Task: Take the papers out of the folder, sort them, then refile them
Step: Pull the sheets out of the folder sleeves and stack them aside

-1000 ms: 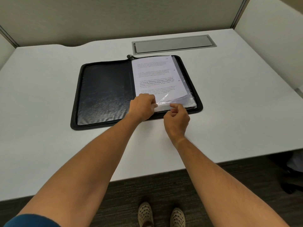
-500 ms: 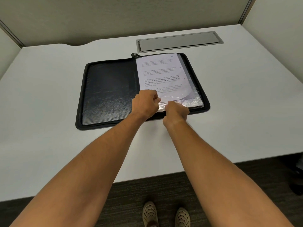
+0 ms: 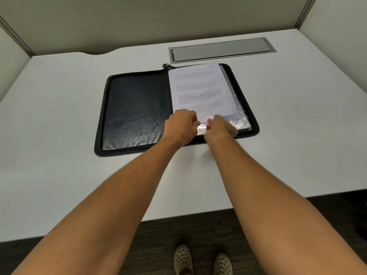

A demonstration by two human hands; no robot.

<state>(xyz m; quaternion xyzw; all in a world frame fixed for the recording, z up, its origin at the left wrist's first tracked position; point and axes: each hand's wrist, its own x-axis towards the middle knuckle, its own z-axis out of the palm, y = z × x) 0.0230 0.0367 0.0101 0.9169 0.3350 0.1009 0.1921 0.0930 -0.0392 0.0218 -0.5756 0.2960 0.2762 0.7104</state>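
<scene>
White bench [image 3: 59, 120] carried a black zip folder [image 3: 135, 114], lying open flat near the middle. Zipper pull [image 3: 166, 65] sat at the far end of the spine. Just beyond the folder, a grey recessed cable hatch [image 3: 221, 49] was set into the bench top. Grey partition walls [image 3: 139, 20] closed off the back and both sides. Dark carpet [image 3: 158, 245] below the near edge, with two beige perforated shoes [image 3: 182, 259] visible.

Left half of the folder was bare black lining. The right half held the papers [image 3: 198, 88]: a printed sheet on top, inside clear plastic sleeves [image 3: 238, 114] whose crinkled edges showed along the right and near sides. Both forearms reached in from the near edge and covered the folder's near rim at the centre.

Left hand [image 3: 180, 126] sat at the near-left corner of the stack, fingers curled tight and pinching the sleeve edge. Right hand [image 3: 221, 128] was just beside it, almost touching, fingers curled onto the near edge of the plastic; whether it gripped the sheet or the sleeve could not be told, since the fingertips were hidden behind the knuckles. Papers were in the folder, flat.
</scene>
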